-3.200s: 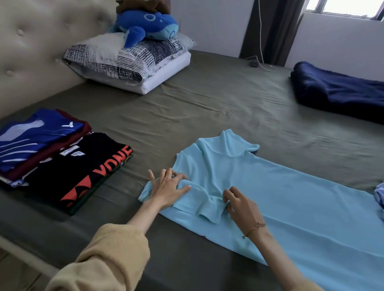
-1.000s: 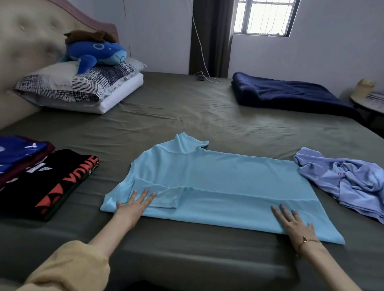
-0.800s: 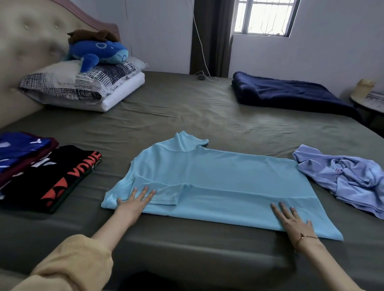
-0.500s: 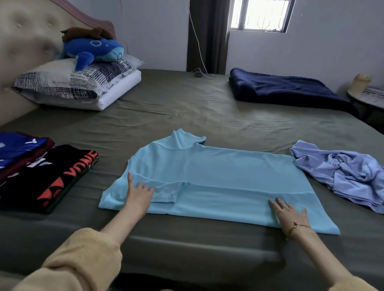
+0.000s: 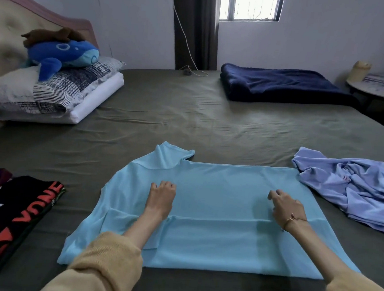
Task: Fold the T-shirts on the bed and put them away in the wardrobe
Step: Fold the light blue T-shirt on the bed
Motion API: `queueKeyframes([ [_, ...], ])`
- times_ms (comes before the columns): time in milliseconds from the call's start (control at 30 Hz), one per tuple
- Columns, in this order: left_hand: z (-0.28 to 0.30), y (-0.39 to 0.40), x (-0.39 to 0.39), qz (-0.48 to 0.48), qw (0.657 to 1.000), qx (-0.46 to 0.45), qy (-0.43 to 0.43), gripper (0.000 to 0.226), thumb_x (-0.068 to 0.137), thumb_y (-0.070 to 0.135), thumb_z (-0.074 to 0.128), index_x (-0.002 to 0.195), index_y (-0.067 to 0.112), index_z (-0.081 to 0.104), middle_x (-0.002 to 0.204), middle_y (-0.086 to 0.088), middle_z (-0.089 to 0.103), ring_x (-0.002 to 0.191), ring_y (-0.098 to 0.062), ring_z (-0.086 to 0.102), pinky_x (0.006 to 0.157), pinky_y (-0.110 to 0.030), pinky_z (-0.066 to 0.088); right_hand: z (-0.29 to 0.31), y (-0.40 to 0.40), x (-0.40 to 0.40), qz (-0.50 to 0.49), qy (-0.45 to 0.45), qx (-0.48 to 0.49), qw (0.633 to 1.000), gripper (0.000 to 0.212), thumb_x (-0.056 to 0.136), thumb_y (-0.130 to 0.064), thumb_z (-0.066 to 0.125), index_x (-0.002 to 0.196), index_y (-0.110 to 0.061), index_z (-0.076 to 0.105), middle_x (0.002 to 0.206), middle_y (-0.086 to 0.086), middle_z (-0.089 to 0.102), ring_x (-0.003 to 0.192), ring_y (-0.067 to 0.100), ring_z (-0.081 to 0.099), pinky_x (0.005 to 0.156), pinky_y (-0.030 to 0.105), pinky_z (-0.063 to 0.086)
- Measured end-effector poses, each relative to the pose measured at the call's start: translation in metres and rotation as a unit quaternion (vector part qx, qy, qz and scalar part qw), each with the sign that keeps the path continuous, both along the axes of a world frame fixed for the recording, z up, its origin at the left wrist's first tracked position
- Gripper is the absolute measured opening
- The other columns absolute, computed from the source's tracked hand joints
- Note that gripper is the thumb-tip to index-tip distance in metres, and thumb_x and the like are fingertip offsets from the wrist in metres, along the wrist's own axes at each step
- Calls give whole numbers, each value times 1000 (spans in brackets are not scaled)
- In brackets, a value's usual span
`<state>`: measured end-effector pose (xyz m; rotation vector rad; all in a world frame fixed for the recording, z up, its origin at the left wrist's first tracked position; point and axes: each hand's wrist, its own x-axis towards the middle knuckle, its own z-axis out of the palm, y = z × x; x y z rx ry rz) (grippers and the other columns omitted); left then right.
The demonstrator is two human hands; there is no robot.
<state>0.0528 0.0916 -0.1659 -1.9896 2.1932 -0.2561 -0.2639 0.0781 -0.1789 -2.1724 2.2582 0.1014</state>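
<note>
Blanket [image 5: 284, 85], pillows [image 5: 51, 93], lilac shirt [image 5: 354, 189] nearby

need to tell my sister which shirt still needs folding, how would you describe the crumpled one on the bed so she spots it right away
Start at the big bed with the olive sheet and look to its right side, in front of the navy blanket. The lavender T-shirt lies there, touching the light blue T-shirt. It is the only crumpled, unfolded one.
</note>
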Motion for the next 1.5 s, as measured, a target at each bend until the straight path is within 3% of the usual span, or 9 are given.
queueKeyframes([
  [133,-7,-63,-10,-35,999,8,23,44,88,1,44,130,12,38,134,-2,42,125,-19,39,93,-31,36,-13,-51,-7,29,-28,-2,999,36,96,-9,35,130,-19,41,144,-1,36,126,16,43,89,33,46],
  [300,-18,-119,-15,-91,993,69,18,75,88,-7,36,152,19,5,159,6,4,145,-13,12,114,-41,18,-15,-108,-19,58,-38,20,997,72,89,4,34,150,-25,7,158,-13,-1,138,13,31,92,34,47],
  [400,-20,-136,-15,-86,993,77,-2,79,87,-3,36,152,21,-3,159,8,6,145,-10,8,115,-47,8,-13,-130,-26,48,-32,34,998,75,87,1,39,150,-23,6,157,-7,14,132,19,41,90,34,45],
  [533,-8,-145,-6,-80,994,36,-62,59,87,20,47,143,17,28,145,2,34,134,-16,28,110,-46,15,-5,-131,-30,39,27,-14,999,36,88,-6,47,123,-15,46,122,3,51,116,21,51,73,31,44],
  [700,2,-126,8,-70,986,2,-149,39,93,36,44,124,13,49,126,-3,50,130,-23,33,104,-41,10,-7,-96,-43,64,52,-135,987,26,58,20,66,68,-3,57,68,14,56,58,33,62,41,32,36],
  [800,5,-102,11,-82,984,-10,-155,35,90,35,48,117,13,53,117,-3,56,122,-24,42,98,-38,11,-13,-73,-53,44,35,-123,991,24,75,15,55,75,-8,52,80,15,57,72,33,65,47,31,30],
  [967,4,-62,17,-94,980,-29,-171,22,62,31,76,79,23,66,72,5,64,81,-17,62,85,-36,20,-19,-40,-59,87,101,-227,965,24,48,12,54,56,-11,53,55,9,50,51,27,58,59,37,30],
  [1133,3,-30,22,-74,979,-10,-189,36,87,3,40,116,20,53,110,1,63,116,-22,49,92,-35,7,-29,-15,-74,57,117,-265,956,24,59,5,39,59,-7,60,54,11,55,57,28,59,64,37,24],
  [1500,20,13,25,-52,975,63,-207,36,86,6,47,114,25,58,113,5,63,117,-16,49,114,-37,8,-22,25,-78,6,77,-267,961,25,44,20,61,50,-5,57,48,11,51,53,27,58,70,41,25],
])
